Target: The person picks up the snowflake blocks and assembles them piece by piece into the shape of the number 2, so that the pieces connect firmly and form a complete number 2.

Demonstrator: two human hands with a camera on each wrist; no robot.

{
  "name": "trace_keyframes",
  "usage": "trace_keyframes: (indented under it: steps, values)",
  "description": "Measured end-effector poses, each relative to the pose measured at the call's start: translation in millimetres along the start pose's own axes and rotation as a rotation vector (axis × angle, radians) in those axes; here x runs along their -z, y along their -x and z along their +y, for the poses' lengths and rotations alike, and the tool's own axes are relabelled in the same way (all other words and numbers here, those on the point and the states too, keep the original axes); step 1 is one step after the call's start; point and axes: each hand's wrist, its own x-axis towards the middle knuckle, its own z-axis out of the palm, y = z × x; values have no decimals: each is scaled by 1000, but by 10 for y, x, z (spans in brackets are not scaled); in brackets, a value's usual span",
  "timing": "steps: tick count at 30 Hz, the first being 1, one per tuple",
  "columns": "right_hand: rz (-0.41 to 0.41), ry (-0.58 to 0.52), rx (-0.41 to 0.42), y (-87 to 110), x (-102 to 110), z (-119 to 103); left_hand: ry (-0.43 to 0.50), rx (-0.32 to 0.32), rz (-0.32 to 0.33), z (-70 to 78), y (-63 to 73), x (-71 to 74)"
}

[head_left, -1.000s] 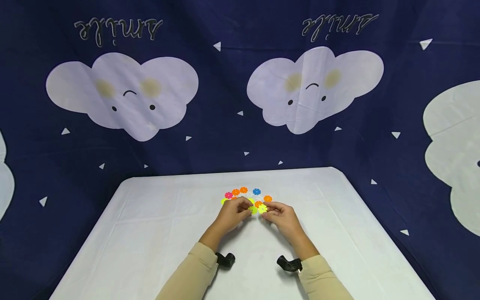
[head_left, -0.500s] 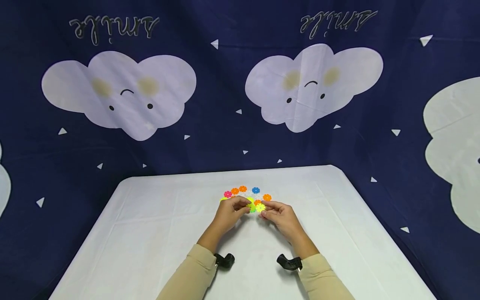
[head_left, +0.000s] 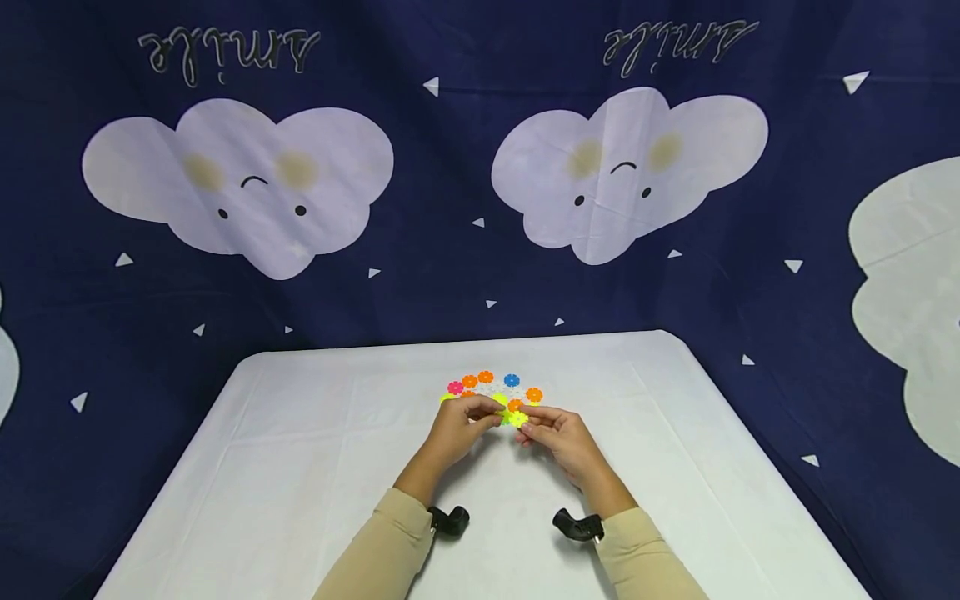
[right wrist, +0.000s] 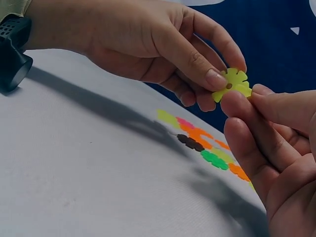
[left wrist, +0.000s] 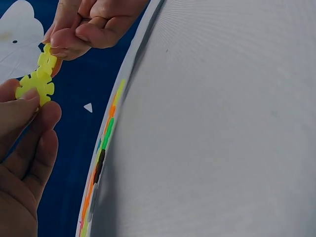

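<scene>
My left hand (head_left: 459,427) pinches a yellow-green notched flower-shaped building disc (left wrist: 35,88) between thumb and fingers. Another disc of nearly the same yellow (head_left: 518,419) is pinched by my right hand (head_left: 564,440). Both hands are raised over the table, fingertips close together. In the left wrist view the two discs meet edge to edge at an angle; whether their slots interlock I cannot tell. Seen from the right wrist, the discs overlap, and right-hand fingers partly cover them.
Beyond the hands, loose discs lie flat on the white-covered table (head_left: 315,483): orange (head_left: 486,377), blue (head_left: 512,380), pink (head_left: 456,388), brown (right wrist: 190,143), green (right wrist: 214,160) and pale ones. A dark blue cloud-print cloth (head_left: 442,167) hangs behind the far edge.
Over the last second the right hand has shifted slightly left, bringing its yellow disc up against the left hand's disc and turning it. The left hand has barely moved.
</scene>
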Motion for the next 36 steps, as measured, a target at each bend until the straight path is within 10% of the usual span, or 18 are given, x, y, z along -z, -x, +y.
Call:
trace_keyframes:
  steps: [18,30,36]
  values:
    - [29,-33,-16,-9,-80,-5,-54,-206,89,-40,6,-79]
    - [40,-54,11,4,-74,2,269,106,23,4,45,-57]
    - [18,-60,30,5,-99,6,333,159,0,-15,53,-90]
